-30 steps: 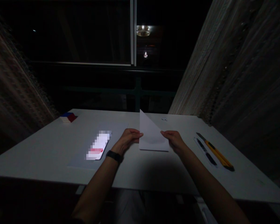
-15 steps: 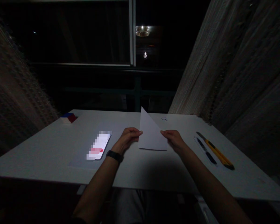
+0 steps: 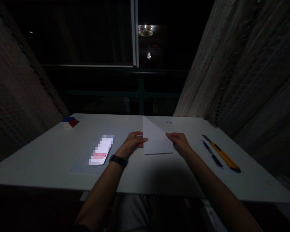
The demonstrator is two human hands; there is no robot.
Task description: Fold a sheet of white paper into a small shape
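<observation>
A folded sheet of white paper (image 3: 156, 141), with a slanted upper right edge and a pointed top, is held up over the table between my two hands. My left hand (image 3: 134, 141), a dark band on its wrist, pinches the paper's left edge with the thumb on the near face. On the opposite side, my right hand (image 3: 179, 141) grips the slanted edge between thumb and fingers. Fingers behind the paper are partly hidden.
A lit phone (image 3: 102, 149) lies on a paper sheet at the left of the white table (image 3: 50, 161). To the right are a yellow utility knife (image 3: 224, 156) and a black pen (image 3: 212, 154). A red-and-blue block (image 3: 69, 122) and a small scrap (image 3: 169, 122) lie farther back.
The paper's tip has dropped slightly and shifted left, so the sheet leans a little differently. Both hands keep hold of it. The whole view has shifted slightly.
</observation>
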